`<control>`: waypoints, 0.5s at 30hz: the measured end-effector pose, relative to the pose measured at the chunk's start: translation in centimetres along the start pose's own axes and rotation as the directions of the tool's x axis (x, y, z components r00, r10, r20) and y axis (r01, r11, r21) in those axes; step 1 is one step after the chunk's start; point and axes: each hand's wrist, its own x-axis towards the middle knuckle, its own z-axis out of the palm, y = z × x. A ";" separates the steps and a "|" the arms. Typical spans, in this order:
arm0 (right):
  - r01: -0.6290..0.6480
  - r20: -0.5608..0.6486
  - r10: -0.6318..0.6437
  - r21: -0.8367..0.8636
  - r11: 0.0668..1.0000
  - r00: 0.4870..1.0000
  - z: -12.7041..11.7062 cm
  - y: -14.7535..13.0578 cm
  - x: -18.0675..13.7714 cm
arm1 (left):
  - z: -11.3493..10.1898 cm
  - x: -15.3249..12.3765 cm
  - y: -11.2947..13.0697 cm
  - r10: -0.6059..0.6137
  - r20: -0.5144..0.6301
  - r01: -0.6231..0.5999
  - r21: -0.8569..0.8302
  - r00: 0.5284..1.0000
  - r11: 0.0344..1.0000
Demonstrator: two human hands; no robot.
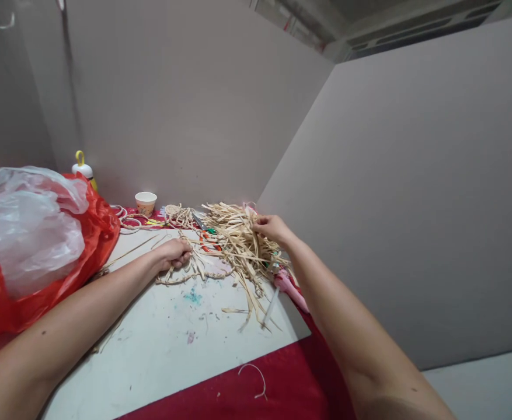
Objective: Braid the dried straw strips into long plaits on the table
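Observation:
My left hand (174, 254) is closed on a braided straw cord (194, 278), which curves over the white board with loose strand ends around it. At the right, my right hand (272, 227) pinches strands at the upper side of a heap of dry straw strips (242, 239). Its fingertips are partly hidden among the straw. Scissors (204, 225) with a dark blade lie against the heap's left side, partly covered. Orange loops (204, 241) show just below them. A coil of thin braided cord (179, 215) sits behind my left hand.
A paper cup (146, 203) stands near the back panel, by white cord loops (128, 221). Red and clear plastic bags (32, 227) fill the left side, with a yellow-topped bottle (83, 168) behind. A pink object (291, 290) lies right of the straw. Grey panels (413, 192) enclose the table.

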 end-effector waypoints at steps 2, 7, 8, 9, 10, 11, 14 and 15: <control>0.042 -0.014 -0.041 0.082 0.996 0.999 -1.0 0.1 -0.5 | 0.0 0.1 0.0 0.000 0.007 0.000 0.003 1.000 1.000; 0.085 -0.020 -0.082 0.218 0.972 0.996 -1.7 1.3 -0.6 | 0.1 0.1 0.0 0.026 0.014 -0.026 -0.001 1.000 1.000; 0.091 -0.022 -0.088 0.243 0.966 0.996 -1.8 1.6 -0.5 | 0.2 0.0 0.1 0.037 0.014 -0.037 -0.003 0.999 0.999; 0.102 -0.024 -0.099 0.272 0.957 0.995 -1.9 1.8 -0.4 | 0.3 -0.2 0.2 0.048 0.014 -0.048 -0.006 0.999 0.999; 0.118 -0.030 -0.114 0.305 0.945 0.993 -2.2 2.0 -0.3 | 0.4 -0.3 0.3 0.058 0.015 -0.058 -0.008 0.998 0.998; 0.139 -0.043 -0.133 0.338 0.931 0.990 -2.5 2.2 -0.3 | 0.5 -0.4 0.3 0.067 0.016 -0.067 -0.009 0.998 0.998; 0.231 -0.160 -0.179 0.421 0.877 0.971 -3.4 2.7 -0.4 | 0.7 -0.5 0.5 0.082 0.025 -0.081 -0.010 0.996 0.997; 0.268 -0.227 -0.184 0.438 0.858 0.957 -3.6 2.8 -0.5 | 0.8 -0.5 0.5 0.083 0.028 -0.083 -0.010 0.996 0.996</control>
